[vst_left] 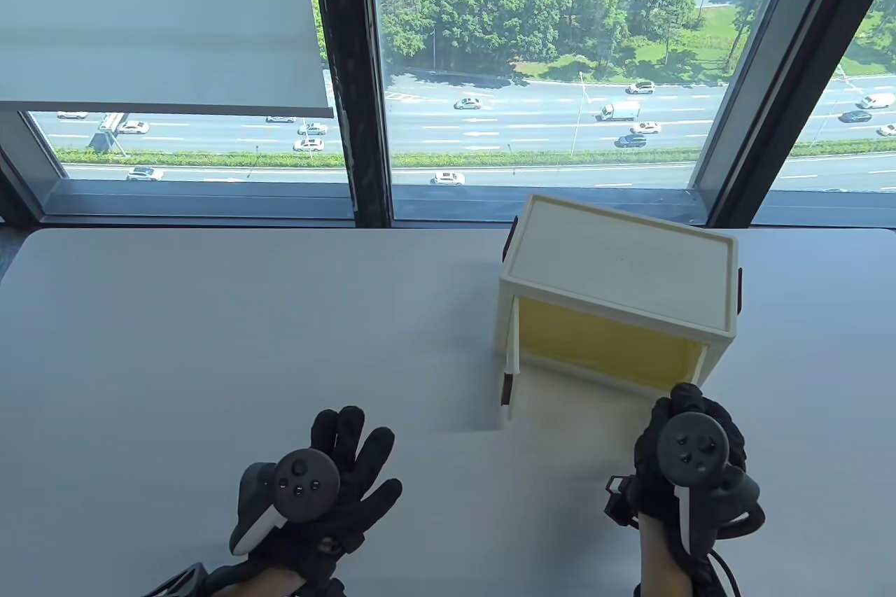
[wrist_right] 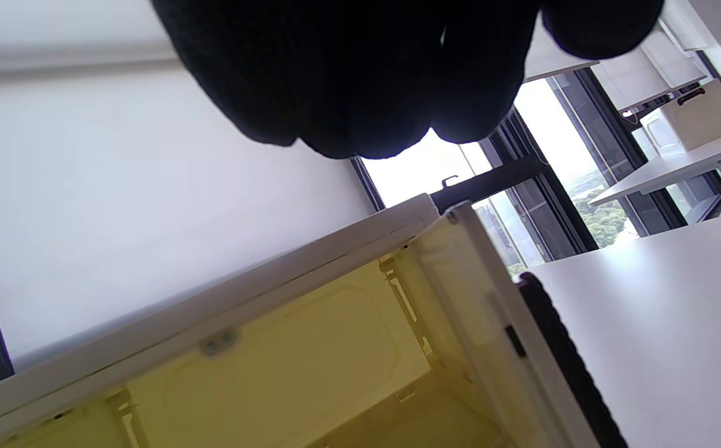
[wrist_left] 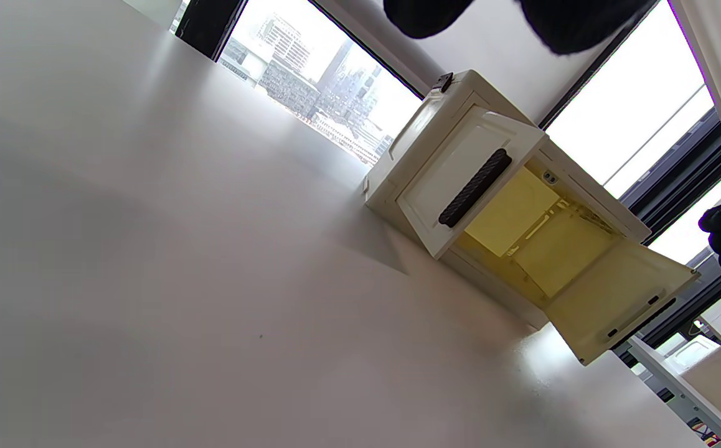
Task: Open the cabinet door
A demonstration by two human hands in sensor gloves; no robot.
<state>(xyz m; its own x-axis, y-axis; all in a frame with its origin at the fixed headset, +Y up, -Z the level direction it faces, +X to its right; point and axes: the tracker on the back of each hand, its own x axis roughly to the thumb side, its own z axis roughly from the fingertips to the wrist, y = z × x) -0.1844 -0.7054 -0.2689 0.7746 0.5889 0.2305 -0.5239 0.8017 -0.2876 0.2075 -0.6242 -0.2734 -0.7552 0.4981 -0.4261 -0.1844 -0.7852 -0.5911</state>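
Cabinet (vst_left: 619, 275) doors stand open, yellow inside bare; left fingers (vst_left: 350, 436) spread, right fingers' (vst_left: 689, 404) grip unclear.

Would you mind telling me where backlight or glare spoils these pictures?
Left wrist view: the windows blow out white. Right wrist view: the black gloved right hand is a backlit silhouette. Table view: evenly lit; the cream plastic cabinet casts a soft shadow leftward on the white table.

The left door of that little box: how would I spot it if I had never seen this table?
Start at the white table under the big window, and find the cream cabinet near its far right side. Both of its doors stand open over a yellow inside. The left door is the one with a black ribbed handle facing outward, while the right door shows its yellow inner face.
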